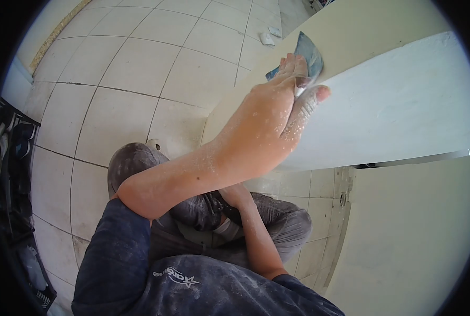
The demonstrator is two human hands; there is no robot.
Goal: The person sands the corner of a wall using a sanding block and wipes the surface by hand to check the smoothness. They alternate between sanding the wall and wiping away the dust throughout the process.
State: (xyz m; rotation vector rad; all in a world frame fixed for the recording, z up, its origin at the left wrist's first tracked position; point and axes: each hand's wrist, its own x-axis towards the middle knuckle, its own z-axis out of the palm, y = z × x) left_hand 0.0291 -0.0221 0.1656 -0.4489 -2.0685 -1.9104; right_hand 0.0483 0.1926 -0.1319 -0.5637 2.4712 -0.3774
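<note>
Two hands show. One hand point(277, 113), on the arm reaching from the left sleeve, is dusted white and closed on a scraper point(306, 58), pressing its blade against the pale wall point(403, 100). Which hand it is cannot be told. The other hand point(234, 196) rests low at the lap; its grip cannot be told. Below lies the tiled floor point(129, 79).

A white logo with a star sits on the dark blue shirt point(193, 289). Seen upside down, its letters cannot be read for certain.
</note>
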